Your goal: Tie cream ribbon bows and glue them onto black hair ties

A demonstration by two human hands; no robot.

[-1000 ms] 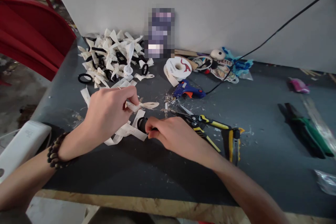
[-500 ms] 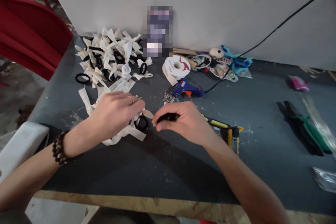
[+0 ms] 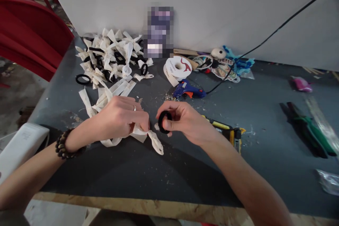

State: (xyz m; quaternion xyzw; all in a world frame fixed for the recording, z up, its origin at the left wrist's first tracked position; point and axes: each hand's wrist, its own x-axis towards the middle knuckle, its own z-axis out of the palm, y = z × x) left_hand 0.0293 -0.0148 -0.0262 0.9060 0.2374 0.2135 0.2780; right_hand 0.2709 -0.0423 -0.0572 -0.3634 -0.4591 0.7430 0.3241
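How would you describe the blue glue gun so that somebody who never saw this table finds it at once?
Start at the white wall behind the dark grey table and find the white ribbon spool standing near it. The blue plastic glue gun lies on its side just in front of that spool. Its orange trigger and the black cable running from it up to the right set it apart.

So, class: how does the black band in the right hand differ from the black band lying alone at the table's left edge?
The band in the right hand is raised on edge, pinched between fingers; the lone band lies flat on the table, untouched. The held one is partly hidden by fingers; the lone one shows its full ring. Both are black loops.
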